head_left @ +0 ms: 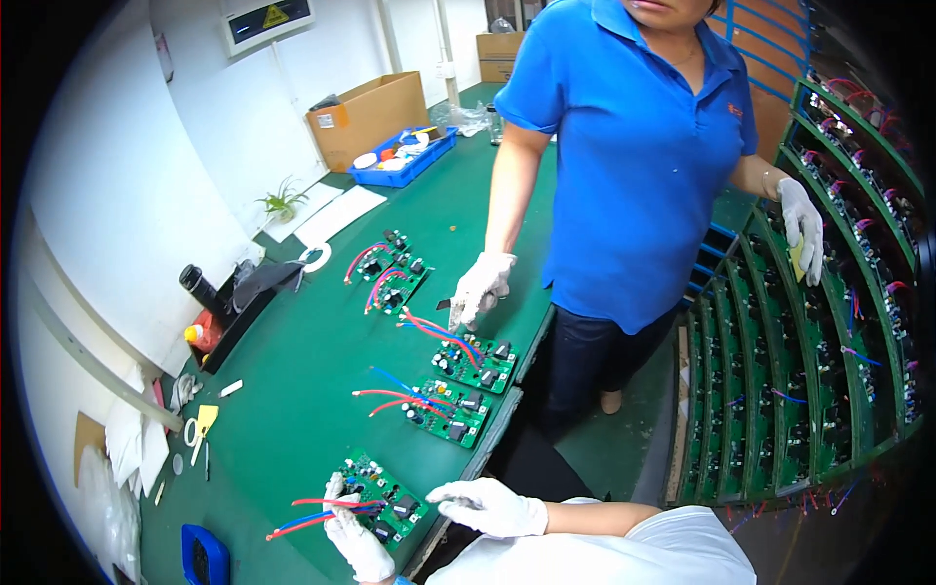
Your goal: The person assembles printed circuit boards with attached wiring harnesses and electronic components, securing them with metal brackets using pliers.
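My left hand (356, 541), in a white glove, holds a green circuit board (385, 499) with red and blue wires by its near edge, at the front of the green table (302, 380). My gloved right hand (490, 507) hovers just right of that board, fingers spread, holding nothing. Two more green boards with wires, one (450, 409) and another (476, 361), lie farther along the table edge. A person in a blue shirt (634, 146) stands across from me; that person's gloved hand (480, 288) holds a small dark tool above the far board.
Two further boards (390, 273) lie at mid-table. A blue tray (405, 158) and a cardboard box (370, 115) stand at the far end. Scissors (200, 429), tape roll and a bottle sit at the left edge. A green rack (819, 370) full of boards stands to the right.
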A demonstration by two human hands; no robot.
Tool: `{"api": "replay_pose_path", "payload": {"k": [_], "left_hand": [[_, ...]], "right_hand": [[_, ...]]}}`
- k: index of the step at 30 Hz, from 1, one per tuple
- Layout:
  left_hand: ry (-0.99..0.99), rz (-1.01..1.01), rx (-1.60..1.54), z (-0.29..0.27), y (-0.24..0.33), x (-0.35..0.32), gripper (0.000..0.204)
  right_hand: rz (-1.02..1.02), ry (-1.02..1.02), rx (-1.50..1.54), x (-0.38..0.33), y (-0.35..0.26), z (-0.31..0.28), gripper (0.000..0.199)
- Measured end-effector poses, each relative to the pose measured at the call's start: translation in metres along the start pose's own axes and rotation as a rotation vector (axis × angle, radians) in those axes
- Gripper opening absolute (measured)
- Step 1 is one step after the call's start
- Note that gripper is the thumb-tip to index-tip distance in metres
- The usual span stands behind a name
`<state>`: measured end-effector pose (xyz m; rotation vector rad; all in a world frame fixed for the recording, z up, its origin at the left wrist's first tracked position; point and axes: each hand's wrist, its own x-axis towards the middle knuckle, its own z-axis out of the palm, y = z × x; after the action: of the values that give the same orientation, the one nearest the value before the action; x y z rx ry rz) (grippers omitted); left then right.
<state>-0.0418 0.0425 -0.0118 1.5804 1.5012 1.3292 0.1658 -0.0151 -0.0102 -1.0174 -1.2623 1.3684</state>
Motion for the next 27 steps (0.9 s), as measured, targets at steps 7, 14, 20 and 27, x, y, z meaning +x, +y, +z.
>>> {"api": "replay_pose_path", "payload": {"k": [7, 14, 20, 27], "left_hand": [[-0.020, -0.030, -0.083, 0.001, 0.007, 0.007, 0.038], [0.013, -0.133, -0.219, 0.006, -0.003, -0.003, 0.046], [-0.069, -0.084, -0.278, 0.001, -0.028, 0.001, 0.043], [-0.055, -0.105, -0.313, 0.000, -0.054, 0.011, 0.038]], "right_hand": [[0.023, 0.072, 0.046, 0.002, 0.024, 0.002, 0.026], [0.023, 0.157, -0.060, 0.005, 0.014, -0.018, 0.032], [0.066, 0.134, 0.046, 0.035, 0.005, -0.008, 0.040], [-0.103, -0.131, -0.084, 0.031, 0.020, 0.022, 0.036]]}}
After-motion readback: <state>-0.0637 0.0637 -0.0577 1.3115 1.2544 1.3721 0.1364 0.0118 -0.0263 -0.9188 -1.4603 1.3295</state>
